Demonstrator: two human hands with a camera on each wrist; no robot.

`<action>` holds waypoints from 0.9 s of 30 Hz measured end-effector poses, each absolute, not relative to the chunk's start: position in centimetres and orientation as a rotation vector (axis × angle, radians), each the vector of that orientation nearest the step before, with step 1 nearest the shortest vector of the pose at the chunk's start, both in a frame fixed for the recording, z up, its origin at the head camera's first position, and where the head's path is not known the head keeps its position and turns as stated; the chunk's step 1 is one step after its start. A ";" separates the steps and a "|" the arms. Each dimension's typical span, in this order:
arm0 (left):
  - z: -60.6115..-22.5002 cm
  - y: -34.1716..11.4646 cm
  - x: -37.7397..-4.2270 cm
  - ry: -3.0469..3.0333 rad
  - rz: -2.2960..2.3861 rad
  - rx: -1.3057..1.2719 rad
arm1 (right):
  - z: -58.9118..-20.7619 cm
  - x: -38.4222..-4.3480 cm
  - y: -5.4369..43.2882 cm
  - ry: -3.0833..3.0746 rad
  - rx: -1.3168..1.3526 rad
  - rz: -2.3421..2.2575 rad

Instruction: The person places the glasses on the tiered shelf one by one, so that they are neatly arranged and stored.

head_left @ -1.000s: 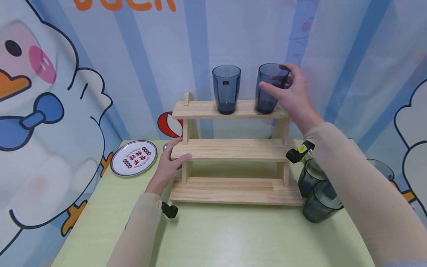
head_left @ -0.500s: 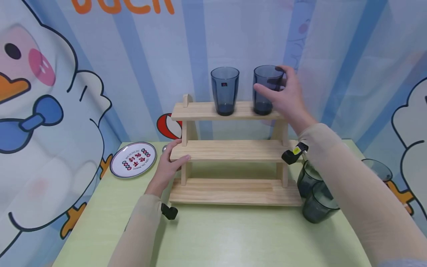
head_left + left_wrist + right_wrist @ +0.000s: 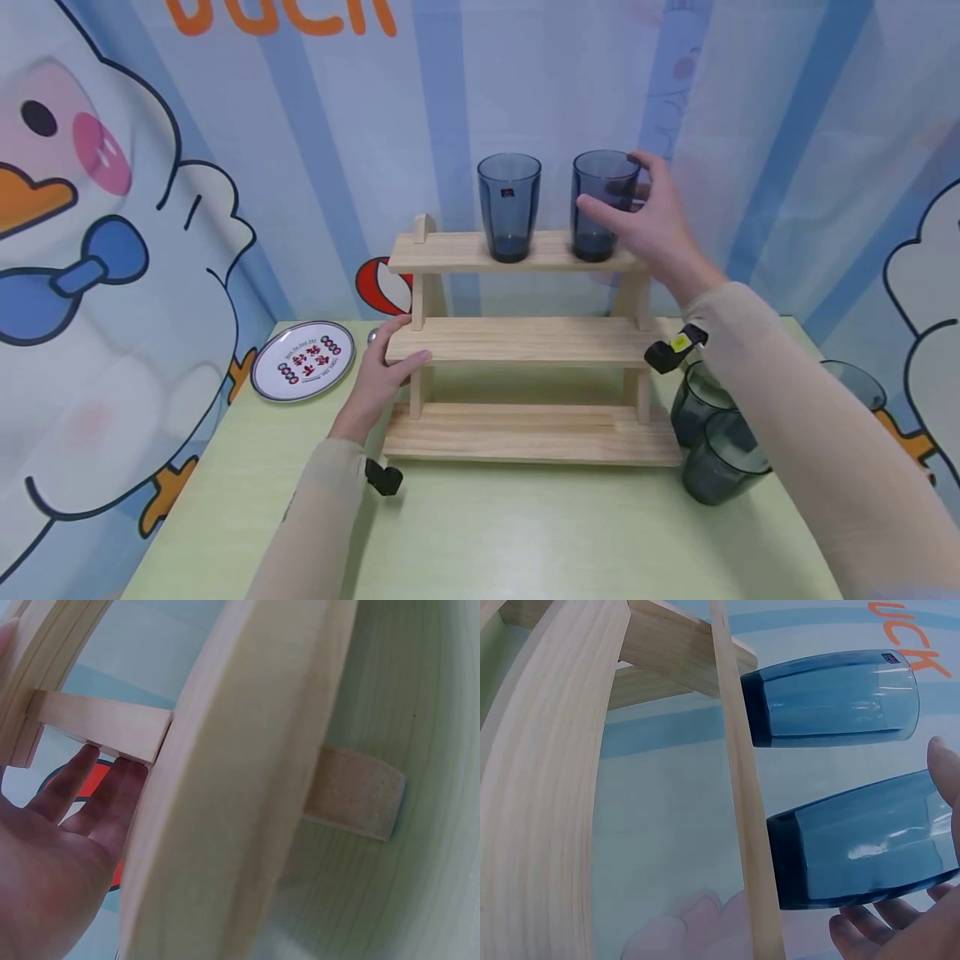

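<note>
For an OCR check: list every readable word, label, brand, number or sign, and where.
"DUCK": orange letters on the backdrop, tops cut off in head view.
Plate: red characters, finer lettering; too small.
Label on left top-shelf glass: too small to read.
Yellow tag by right cuff: nothing legible.

The rack point(image 3: 510, 337) is pale wood with streaky grain. The 2 rack glasses point(image 3: 510, 212) are clear, smoky blue, 1 with a small dark and red tag point(image 3: 507, 192); the 3 table glasses point(image 3: 712, 479) are grey-green. The table point(image 3: 502, 533) is pale yellow-green. The plate point(image 3: 303, 361) is white, dark-rimmed, with red characters. Sleeves point(image 3: 311, 508) are beige. The backdrop point(image 3: 360, 125) shows blue stripes, orange letters point(image 3: 318, 32), a red-and-white ball point(image 3: 375, 285) and a white duck point(image 3: 157, 333) with black outlines, pink cheek point(image 3: 102, 154) and blue bow point(image 3: 114, 250).
</note>
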State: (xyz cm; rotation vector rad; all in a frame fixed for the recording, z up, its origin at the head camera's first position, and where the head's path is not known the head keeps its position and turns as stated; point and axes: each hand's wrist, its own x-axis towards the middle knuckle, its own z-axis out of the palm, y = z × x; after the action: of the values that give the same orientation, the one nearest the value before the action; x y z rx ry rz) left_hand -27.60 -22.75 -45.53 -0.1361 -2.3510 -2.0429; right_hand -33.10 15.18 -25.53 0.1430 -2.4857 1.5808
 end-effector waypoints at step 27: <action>-45.8 -22.9 -27.8 -2.336 -2.043 -0.140 | -26.8 -27.7 22.8 -2.489 0.331 1.592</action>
State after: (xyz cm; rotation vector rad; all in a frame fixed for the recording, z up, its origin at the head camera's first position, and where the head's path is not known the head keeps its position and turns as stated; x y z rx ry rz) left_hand -27.82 -22.92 -45.78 -0.1396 -2.3356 -2.0435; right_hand -27.67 22.83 -26.77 0.3310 -2.4891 1.5922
